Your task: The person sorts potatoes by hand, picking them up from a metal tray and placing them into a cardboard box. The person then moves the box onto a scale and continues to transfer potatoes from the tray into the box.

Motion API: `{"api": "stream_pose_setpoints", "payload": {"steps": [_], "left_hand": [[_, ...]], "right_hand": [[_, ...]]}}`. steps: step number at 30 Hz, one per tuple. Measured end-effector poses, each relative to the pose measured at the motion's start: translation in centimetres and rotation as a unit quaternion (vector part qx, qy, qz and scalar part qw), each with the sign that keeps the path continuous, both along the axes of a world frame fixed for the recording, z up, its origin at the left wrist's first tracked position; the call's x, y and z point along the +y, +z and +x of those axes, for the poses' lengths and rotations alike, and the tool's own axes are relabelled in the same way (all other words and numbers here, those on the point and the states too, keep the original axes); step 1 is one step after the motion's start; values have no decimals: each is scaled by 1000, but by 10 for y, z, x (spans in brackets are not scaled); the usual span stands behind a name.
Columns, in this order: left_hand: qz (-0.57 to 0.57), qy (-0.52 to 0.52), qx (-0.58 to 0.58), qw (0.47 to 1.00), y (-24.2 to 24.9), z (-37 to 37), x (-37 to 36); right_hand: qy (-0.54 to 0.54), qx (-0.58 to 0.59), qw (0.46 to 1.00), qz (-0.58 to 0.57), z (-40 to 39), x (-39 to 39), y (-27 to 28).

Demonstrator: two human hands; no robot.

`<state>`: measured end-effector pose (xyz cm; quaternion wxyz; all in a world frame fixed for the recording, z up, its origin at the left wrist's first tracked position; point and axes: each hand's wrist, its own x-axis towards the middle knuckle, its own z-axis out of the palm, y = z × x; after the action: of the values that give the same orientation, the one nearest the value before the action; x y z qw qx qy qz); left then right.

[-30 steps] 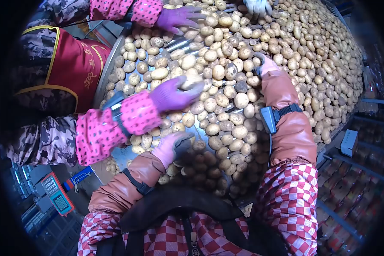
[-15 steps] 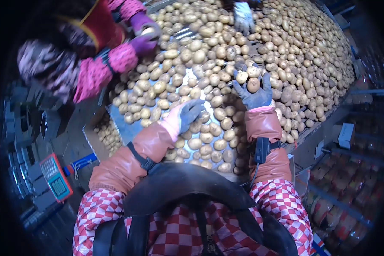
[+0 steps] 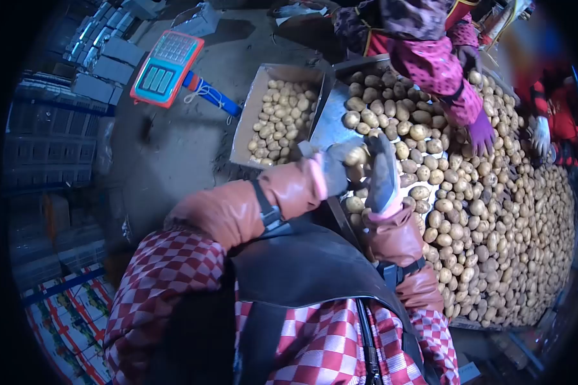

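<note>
My left hand (image 3: 337, 168), in a grey glove, is closed around potatoes (image 3: 356, 156) near the table's left edge. Just right of it, my right hand (image 3: 382, 172), gloved too, is held upright with its fingers stretched and close together against the same potatoes. How many potatoes lie between the palms is hidden. Loose potatoes (image 3: 478, 224) cover the table beyond and to the right. Left of my hands stands an open cardboard box (image 3: 240, 138) with many potatoes inside.
A red and teal scale display (image 3: 167, 69) on a blue post stands beyond the box. One co-worker's purple glove (image 3: 481, 133) reaches over the potatoes. Another person's white glove (image 3: 541, 136) is farther right. Stacked boxes (image 3: 51, 141) stand at the left.
The view has turned left, bringing the box and scale nearer the middle. My hands have come together at the table's left edge; the right one has left the heap with potatoes.
</note>
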<state>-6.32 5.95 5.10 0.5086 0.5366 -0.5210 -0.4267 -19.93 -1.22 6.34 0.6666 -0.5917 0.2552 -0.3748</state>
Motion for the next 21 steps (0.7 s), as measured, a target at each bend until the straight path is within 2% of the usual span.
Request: {"api": "stream_pose_setpoints", "payload": {"steps": [1,2,3,4,5,7,9,10,11,12,13,15,16,17,18,19,20,21], "left_hand": [[-54,51,-60,995,-2,10,6],[-105,99,-119,982,-6,22,11],[-61,65,63,994,-10,36,12],[-66,86,-134,985,-7,48,17],[-76,106,-331,935,0,57,21],[-76,98,-341,932,3,70,23],[-78,88,-350,929,-3,81,23],[-50,74,131,987,-9,85,24],[-3,40,581,813,-13,91,24],[-14,57,210,976,-19,105,30],[-13,54,216,975,-20,111,33],[-38,68,103,992,-16,128,36],[-45,90,-110,989,-10,143,37],[-44,85,-108,989,-9,157,42],[-36,74,-20,996,-8,168,47],[-25,62,70,995,-6,179,52],[-4,42,-6,999,15,193,53],[-4,36,-3,999,6,205,52]], "right_hand": [[4,-115,987,116,13,3,-6],[13,-116,980,164,20,5,5],[28,-67,988,140,25,4,8],[26,-36,991,125,31,2,8],[26,-10,994,104,36,3,9],[14,107,993,56,40,12,17],[15,118,992,43,50,22,13],[23,170,985,3,58,26,11],[30,221,974,-34,66,30,11],[14,253,951,-180,74,37,11],[13,300,921,-247,87,45,21],[-8,272,927,-259,105,46,-32],[-11,274,926,-258,115,46,-23],[37,212,977,-10,126,48,-6],[79,132,959,239,134,49,3],[72,134,959,241,138,50,0],[103,38,934,341,141,49,-5],[132,-60,890,432,144,48,-7]]}}
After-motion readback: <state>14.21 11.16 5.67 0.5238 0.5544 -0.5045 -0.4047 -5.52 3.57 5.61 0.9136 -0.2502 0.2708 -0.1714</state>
